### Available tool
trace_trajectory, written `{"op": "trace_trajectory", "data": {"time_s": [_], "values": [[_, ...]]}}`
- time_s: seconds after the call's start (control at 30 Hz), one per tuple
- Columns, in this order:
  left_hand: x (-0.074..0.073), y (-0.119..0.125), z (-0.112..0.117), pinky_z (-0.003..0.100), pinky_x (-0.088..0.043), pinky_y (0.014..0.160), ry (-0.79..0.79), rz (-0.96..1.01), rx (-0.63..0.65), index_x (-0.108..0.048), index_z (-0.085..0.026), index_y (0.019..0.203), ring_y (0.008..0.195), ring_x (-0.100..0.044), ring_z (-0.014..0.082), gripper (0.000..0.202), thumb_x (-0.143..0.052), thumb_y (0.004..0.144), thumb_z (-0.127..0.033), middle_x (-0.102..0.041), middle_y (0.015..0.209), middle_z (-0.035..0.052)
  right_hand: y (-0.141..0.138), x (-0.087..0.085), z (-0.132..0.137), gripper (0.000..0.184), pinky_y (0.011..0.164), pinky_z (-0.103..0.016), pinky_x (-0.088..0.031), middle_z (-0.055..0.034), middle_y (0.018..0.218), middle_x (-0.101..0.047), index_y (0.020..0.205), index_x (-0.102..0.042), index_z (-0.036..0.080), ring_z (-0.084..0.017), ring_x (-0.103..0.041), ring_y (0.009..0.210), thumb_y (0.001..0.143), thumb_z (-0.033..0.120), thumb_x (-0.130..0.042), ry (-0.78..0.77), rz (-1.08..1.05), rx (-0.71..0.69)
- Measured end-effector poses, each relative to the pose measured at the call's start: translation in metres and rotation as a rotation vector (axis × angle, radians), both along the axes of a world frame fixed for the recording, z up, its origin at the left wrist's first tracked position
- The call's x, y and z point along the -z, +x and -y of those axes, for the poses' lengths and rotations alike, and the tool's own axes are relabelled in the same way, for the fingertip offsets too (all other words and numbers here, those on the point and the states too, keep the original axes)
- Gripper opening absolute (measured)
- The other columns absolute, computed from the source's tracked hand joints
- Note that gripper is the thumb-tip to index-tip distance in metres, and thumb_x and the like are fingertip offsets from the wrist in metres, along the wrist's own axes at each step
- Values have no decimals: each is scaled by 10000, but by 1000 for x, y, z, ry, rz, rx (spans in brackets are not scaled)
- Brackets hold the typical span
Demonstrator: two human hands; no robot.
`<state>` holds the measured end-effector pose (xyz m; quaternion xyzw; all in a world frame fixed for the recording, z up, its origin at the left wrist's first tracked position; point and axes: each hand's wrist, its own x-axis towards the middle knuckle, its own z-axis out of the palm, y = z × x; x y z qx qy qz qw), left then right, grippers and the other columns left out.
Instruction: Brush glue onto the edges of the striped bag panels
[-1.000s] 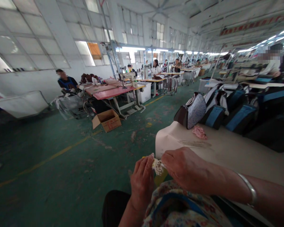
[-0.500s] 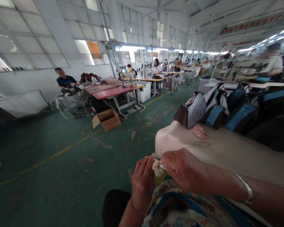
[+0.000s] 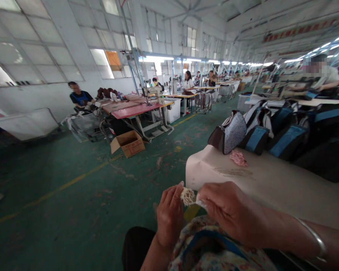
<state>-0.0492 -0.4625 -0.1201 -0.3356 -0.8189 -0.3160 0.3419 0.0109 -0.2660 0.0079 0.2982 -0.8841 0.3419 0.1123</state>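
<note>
In front of my lap, my left hand (image 3: 170, 210) is closed around a small bundle of cream strands (image 3: 188, 196), whose cut ends face my other hand. Its thumb and fingers press the bundle from the left. My right hand (image 3: 224, 205) is closed in a pinch just to the right. A thin pale strand (image 3: 194, 203) runs between the bundle and its fingertips. Something whitish covers the fingertips of both hands; I cannot make out what. Beneath the hands lies a flowered cloth (image 3: 206, 244) over my lap, with a yellow patch beside it.
To my right stands a pale-covered table (image 3: 271, 180) bearing a pink heap of strips (image 3: 238, 158) and several black and blue bags (image 3: 255, 139). An open cardboard box (image 3: 128, 143) sits on the green floor near a sewing table (image 3: 138, 111). Other people work farther off.
My right hand has moved right and slightly down, away from the bundle, widening the gap between the hands. The left hand stays nearly in place, with more of the bundle's end showing.
</note>
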Motion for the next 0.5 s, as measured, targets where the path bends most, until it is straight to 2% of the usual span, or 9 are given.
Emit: {"op": "trace_trajectory", "data": {"time_s": [0.07,0.17,0.3,0.4,0.5], "values": [[-3,1,0,332,-548,892,36,46,23,-510,-204,1331,1047,-617,182,483,-420,896,-17,-668,1145,95,-12,8,-9,198,547,-263,-305,34,640,-485,787,-500,197,-120,-436,563,972,219,-433,-166,5,135],[-5,6,-5,328,-546,891,92,95,114,-524,-202,1317,1050,-619,182,445,-419,910,-56,-652,1149,103,-41,37,-12,224,551,-241,-366,41,636,-490,807,-497,205,-121,-484,557,996,298,-421,-434,73,268],[-3,16,-17,302,-559,815,205,165,129,-545,-223,1287,1015,-613,172,410,-444,911,-95,-570,1186,102,-67,84,6,244,718,-271,-444,-23,841,-630,866,-583,194,-171,-591,805,988,362,-454,-613,193,211],[-7,22,-25,276,-538,744,237,112,34,-573,-243,1254,916,-592,153,405,-521,881,-94,-561,1067,65,-70,111,27,197,617,-250,-435,-6,777,-613,854,-594,194,-157,-556,702,928,373,-556,-876,387,89],[-15,25,-30,297,-503,745,177,4,-21,-574,-236,1269,871,-554,165,441,-544,858,-78,-573,943,47,-69,126,43,207,535,-223,-387,35,670,-521,760,-538,200,-127,-469,601,832,339,-673,-1063,465,9]]}}
